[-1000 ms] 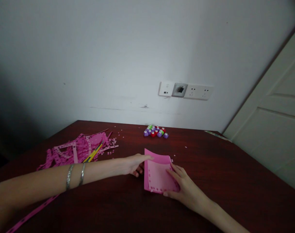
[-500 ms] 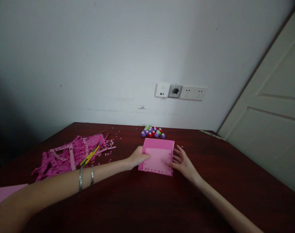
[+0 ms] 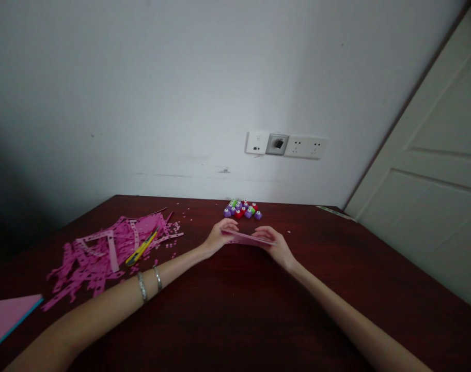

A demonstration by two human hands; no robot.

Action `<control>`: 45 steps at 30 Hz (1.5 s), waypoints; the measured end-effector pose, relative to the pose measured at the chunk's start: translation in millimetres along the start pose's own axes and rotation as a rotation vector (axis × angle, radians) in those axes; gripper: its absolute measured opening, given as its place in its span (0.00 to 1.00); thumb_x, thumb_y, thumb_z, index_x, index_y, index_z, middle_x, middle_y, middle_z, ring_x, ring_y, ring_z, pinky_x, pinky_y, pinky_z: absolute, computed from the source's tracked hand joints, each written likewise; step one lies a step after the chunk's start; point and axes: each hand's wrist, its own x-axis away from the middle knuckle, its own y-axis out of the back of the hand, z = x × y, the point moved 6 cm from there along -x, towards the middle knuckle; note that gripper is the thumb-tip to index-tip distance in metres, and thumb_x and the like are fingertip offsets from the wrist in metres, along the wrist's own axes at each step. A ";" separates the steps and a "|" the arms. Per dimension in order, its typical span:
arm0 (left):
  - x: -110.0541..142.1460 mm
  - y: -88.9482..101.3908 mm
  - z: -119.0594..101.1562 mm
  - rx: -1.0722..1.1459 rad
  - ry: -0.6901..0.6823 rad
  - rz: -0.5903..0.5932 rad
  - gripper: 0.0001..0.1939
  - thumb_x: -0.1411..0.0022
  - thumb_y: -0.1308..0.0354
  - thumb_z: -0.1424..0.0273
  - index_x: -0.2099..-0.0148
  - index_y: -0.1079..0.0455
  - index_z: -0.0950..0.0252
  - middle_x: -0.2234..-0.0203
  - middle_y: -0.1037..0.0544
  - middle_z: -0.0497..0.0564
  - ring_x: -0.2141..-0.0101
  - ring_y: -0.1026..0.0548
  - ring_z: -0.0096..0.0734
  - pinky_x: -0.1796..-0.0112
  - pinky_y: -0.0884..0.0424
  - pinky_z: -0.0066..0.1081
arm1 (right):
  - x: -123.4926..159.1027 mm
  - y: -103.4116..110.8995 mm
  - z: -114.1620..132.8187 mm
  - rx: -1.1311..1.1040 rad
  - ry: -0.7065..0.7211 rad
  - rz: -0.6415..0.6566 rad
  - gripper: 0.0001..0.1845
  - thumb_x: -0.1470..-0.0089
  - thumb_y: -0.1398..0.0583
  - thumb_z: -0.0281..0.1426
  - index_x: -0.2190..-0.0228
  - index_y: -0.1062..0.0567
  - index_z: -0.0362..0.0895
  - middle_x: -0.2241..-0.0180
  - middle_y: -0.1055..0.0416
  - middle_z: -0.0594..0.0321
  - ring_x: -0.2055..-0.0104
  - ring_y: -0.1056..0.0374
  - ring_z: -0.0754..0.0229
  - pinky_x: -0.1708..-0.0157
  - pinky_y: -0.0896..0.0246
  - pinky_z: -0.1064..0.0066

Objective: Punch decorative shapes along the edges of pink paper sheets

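Noted one dark red table (image 3: 235,310), cut off at bottom, one pink scrap pile (image 3: 113,248), too tangled for a strip count, and one pink sheet with a blue edge (image 3: 9,316), cut off at left. Found one pink paper (image 3: 245,237), nearly edge-on with its face hard to make out, gripped at its left end by the left hand (image 3: 219,236) and at its right end by the right hand (image 3: 277,249), fingers partly hidden. Counted two bracelets (image 3: 149,284), one yellow cutter (image 3: 142,247) by the scrap pile, and small coloured toys (image 3: 241,210) beyond, overlapping too closely for certainty.
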 end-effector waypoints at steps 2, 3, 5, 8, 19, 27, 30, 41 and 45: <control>-2.2 -2.5 5.6 -0.018 -0.014 0.029 0.15 0.54 0.41 0.73 0.61 0.36 0.67 0.73 0.28 0.48 0.70 0.29 0.28 0.66 0.35 0.28 | -1.4 0.8 2.7 0.046 0.033 0.006 0.10 0.62 0.42 0.24 0.71 0.27 0.42 0.71 0.27 0.62 0.66 0.31 0.59 0.61 0.38 0.66; -3.3 -3.4 7.4 -0.036 -0.002 0.026 0.14 0.53 0.43 0.73 0.61 0.36 0.67 0.74 0.28 0.47 0.70 0.30 0.27 0.66 0.35 0.28 | -2.6 4.0 2.8 0.056 0.029 -0.022 0.09 0.63 0.42 0.24 0.73 0.26 0.42 0.71 0.27 0.63 0.67 0.32 0.59 0.62 0.38 0.67; -4.3 -1.7 5.0 -0.100 0.012 -0.067 0.15 0.51 0.46 0.74 0.58 0.38 0.66 0.72 0.29 0.47 0.69 0.30 0.28 0.66 0.35 0.29 | -5.4 16.7 0.0 0.025 -0.016 -0.125 0.10 0.65 0.42 0.23 0.75 0.25 0.42 0.73 0.27 0.64 0.69 0.33 0.59 0.64 0.38 0.68; 4.6 -1.5 -23.4 -0.329 -0.154 -0.301 0.18 0.50 0.49 0.77 0.54 0.41 0.65 0.64 0.31 0.52 0.62 0.32 0.31 0.60 0.35 0.32 | -9.2 48.2 -6.8 -0.051 -0.072 -0.311 0.12 0.66 0.39 0.24 0.71 0.27 0.41 0.73 0.28 0.64 0.71 0.33 0.60 0.67 0.37 0.68; 36.3 -173.9 -6.0 -0.873 -0.416 0.832 0.32 0.37 0.62 0.57 0.39 0.52 0.77 0.39 0.51 0.64 0.39 0.55 0.43 0.43 0.54 0.39 | -1.8 129.3 -11.9 -0.345 -0.066 -0.679 0.18 0.70 0.34 0.26 0.71 0.31 0.42 0.72 0.29 0.66 0.71 0.32 0.64 0.68 0.33 0.73; -15.3 -48.7 40.0 -1.055 -0.003 0.479 0.37 0.38 0.67 0.51 0.37 0.55 0.74 0.38 0.56 0.61 0.39 0.59 0.39 0.42 0.61 0.39 | 19.4 120.7 -17.4 -0.383 -0.227 -0.597 0.18 0.70 0.34 0.24 0.71 0.30 0.41 0.70 0.27 0.61 0.71 0.30 0.59 0.70 0.31 0.70; -15.5 23.6 49.8 -1.120 0.146 0.329 0.37 0.38 0.66 0.50 0.37 0.54 0.72 0.38 0.57 0.59 0.39 0.59 0.40 0.42 0.61 0.39 | 24.9 103.6 -21.2 -0.342 -0.327 -0.485 0.17 0.68 0.34 0.24 0.70 0.29 0.41 0.71 0.26 0.59 0.71 0.29 0.57 0.71 0.30 0.68; -26.6 111.6 21.4 -1.311 0.192 -0.114 0.20 0.39 0.59 0.69 0.50 0.36 0.72 0.50 0.33 0.62 0.48 0.37 0.41 0.49 0.43 0.36 | 29.7 7.1 -16.6 -0.261 -0.458 0.024 0.16 0.63 0.37 0.26 0.67 0.27 0.39 0.66 0.24 0.55 0.68 0.27 0.54 0.68 0.30 0.62; -26.2 92.1 9.8 -1.188 0.170 -0.095 0.14 0.44 0.54 0.74 0.59 0.30 0.67 0.59 0.30 0.56 0.57 0.31 0.34 0.54 0.37 0.31 | 20.2 -0.2 -21.1 -0.060 -0.393 0.095 0.16 0.63 0.35 0.29 0.67 0.26 0.38 0.66 0.24 0.55 0.68 0.28 0.54 0.67 0.31 0.62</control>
